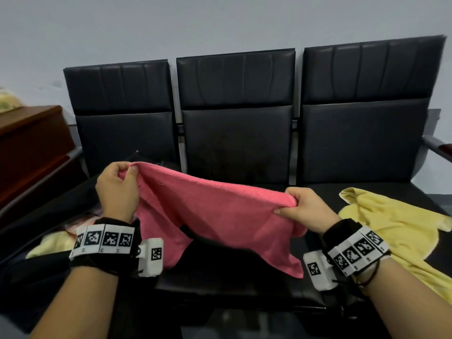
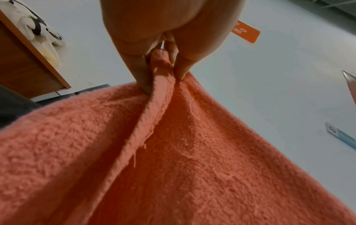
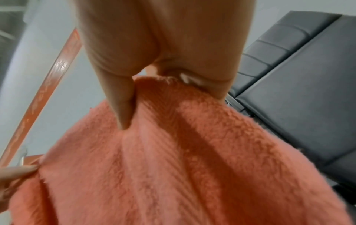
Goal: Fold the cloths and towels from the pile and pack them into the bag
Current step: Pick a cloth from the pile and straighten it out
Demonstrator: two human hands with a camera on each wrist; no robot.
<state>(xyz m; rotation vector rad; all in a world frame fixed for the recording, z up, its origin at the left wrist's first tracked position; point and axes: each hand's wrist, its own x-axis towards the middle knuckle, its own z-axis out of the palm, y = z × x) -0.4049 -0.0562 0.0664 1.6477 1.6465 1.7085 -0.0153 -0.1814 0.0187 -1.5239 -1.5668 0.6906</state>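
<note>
A pink towel (image 1: 208,211) hangs in the air over the middle seat, stretched between both hands. My left hand (image 1: 118,187) pinches its upper left corner, held higher; the left wrist view shows the thumb and fingers of that left hand (image 2: 159,64) clamped on the towel (image 2: 173,152) hem. My right hand (image 1: 305,209) grips the right corner lower down, and in the right wrist view the right hand (image 3: 154,85) closes on the towel (image 3: 173,167) there too. A yellow towel (image 1: 396,228) lies crumpled on the right seat. The black bag (image 1: 29,272) sits at the left, with pale yellow cloth (image 1: 52,243) inside.
A black three-seat bench (image 1: 237,133) stands against a pale wall. A brown wooden cabinet (image 1: 29,148) is at the far left, beside the bag. The bench's armrest (image 1: 437,145) juts out at the right edge.
</note>
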